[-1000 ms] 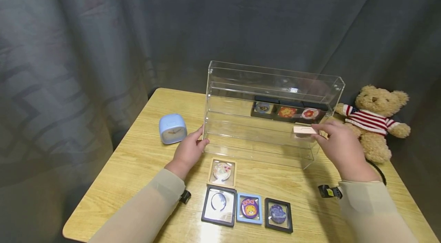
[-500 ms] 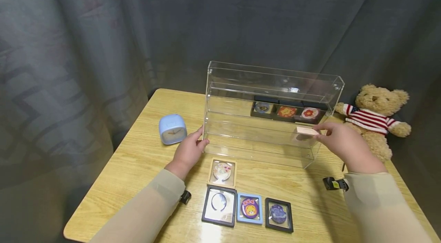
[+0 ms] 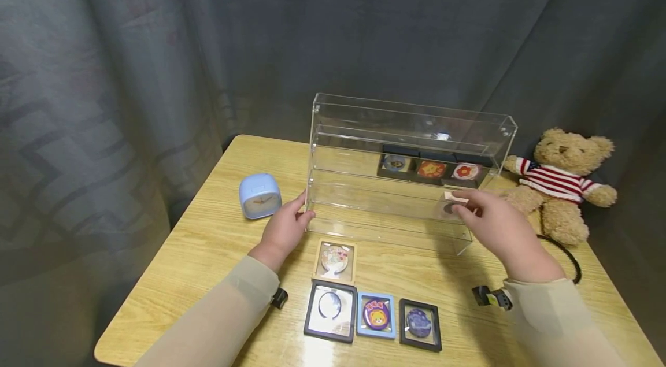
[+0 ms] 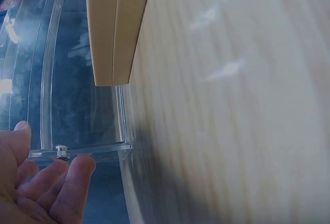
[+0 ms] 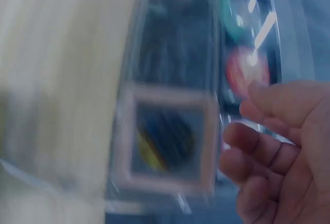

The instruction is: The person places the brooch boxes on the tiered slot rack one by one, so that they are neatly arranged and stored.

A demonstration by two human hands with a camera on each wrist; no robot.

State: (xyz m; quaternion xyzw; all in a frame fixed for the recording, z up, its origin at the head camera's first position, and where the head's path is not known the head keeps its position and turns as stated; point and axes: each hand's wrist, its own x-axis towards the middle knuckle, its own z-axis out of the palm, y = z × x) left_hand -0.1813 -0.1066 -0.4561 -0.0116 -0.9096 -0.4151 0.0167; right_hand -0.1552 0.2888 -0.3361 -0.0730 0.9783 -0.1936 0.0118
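Left hand (image 3: 284, 228) pinches the rack (image 3: 364, 191) at its left edge; right hand (image 3: 496, 228), its fingers loosely curled, grasps nothing beside the pink frame (image 5: 208, 146), right of centre in the head view. Good placing likely wants the rack steady and the frame squared.

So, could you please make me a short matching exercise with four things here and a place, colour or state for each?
1. clock
2. teddy bear
3. pink frame
4. left hand

A. wearing a striped top
B. at the left end of the clear shelf
C. light blue
D. in the clear shelf, toward its right end

Pairs: 1-C, 2-A, 3-D, 4-B
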